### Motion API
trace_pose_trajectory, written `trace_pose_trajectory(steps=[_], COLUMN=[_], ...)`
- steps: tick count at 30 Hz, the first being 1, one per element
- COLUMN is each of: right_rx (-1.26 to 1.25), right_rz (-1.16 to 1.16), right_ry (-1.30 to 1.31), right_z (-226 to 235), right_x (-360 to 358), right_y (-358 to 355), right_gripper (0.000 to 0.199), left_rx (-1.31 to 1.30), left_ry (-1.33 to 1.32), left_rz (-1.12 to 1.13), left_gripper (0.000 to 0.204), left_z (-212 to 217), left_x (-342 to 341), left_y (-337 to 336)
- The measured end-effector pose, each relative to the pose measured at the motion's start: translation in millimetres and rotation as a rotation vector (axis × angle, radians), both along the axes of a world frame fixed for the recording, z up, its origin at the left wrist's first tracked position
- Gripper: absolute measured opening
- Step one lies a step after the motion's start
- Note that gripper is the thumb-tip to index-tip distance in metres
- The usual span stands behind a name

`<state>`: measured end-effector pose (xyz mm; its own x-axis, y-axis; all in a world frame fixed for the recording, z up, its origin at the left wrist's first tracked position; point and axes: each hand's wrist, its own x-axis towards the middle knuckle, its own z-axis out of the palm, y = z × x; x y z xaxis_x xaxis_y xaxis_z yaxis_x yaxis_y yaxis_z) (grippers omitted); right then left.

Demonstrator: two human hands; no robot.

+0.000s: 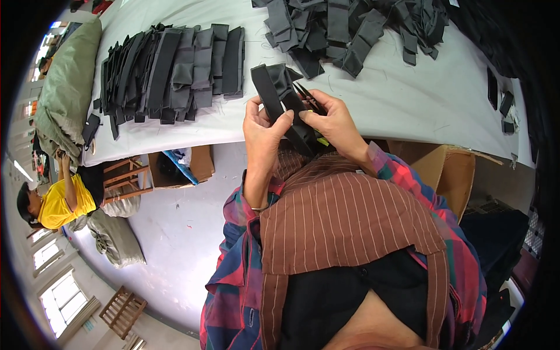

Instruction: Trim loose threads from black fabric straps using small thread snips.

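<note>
Above the table's near edge, a black fabric strip piece [269, 93] is held up between my two hands. Thumb and fingers of my left hand [263, 125] pinch its left side. On its other side, my right hand [332, 119] grips the fabric with the thumb pressed on it. A dark, slim pointed tool [309, 98], like thread snips or tweezers, also sits in my right hand; its exact kind is unclear. A yellow-green bit shows below that hand. The lower end of the fabric hangs in front of my brown striped apron [350, 216].
On the white-covered table [245, 119], overlapping black strips [166, 76] lie in a row at left. Loose black pieces [344, 32] are heaped at the far side. Cardboard boxes [201, 163] stand below. A person in yellow [64, 201] works by a large sack [70, 81] at far left.
</note>
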<state>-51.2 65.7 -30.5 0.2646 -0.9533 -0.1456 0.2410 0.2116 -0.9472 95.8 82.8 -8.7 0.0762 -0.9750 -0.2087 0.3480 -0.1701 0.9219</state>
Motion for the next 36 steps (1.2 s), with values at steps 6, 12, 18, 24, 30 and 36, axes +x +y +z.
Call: trace_pose_trajectory(steps=[6,12,18,24,30,36], right_rx=[-0.221,-0.421,-0.45,-0.416,-0.67,-0.728], right_rz=[-0.034,-0.057,-0.316,0.01,0.171,0.233], right_ry=[0.383,0.851,0.774,0.642,0.889,0.926], right_z=[-15,7,5,3,-23,-31], right_x=[-21,-56,-96,-108,-75,-71], right_y=[-18,-23,-29,-34,-29,-35], right_gripper=[0.028,0.028,0.023,0.018,0.017,0.016], left_rx=[0.054,0.091,0.094,0.091,0.09,0.063], left_ry=[0.041,-0.049,-0.051,-0.119,-0.133,-0.145], left_rz=[-0.118,-0.2,-0.188,-0.218,-0.191,-0.198], left_gripper=[0.039,0.043,0.043,0.046,0.044,0.044], left_z=[-15,-43,-44,-47,-46,-48], left_x=[5,4,-1,-1,-4,-5], left_y=[-16,-24,-25,-26,-25,-24])
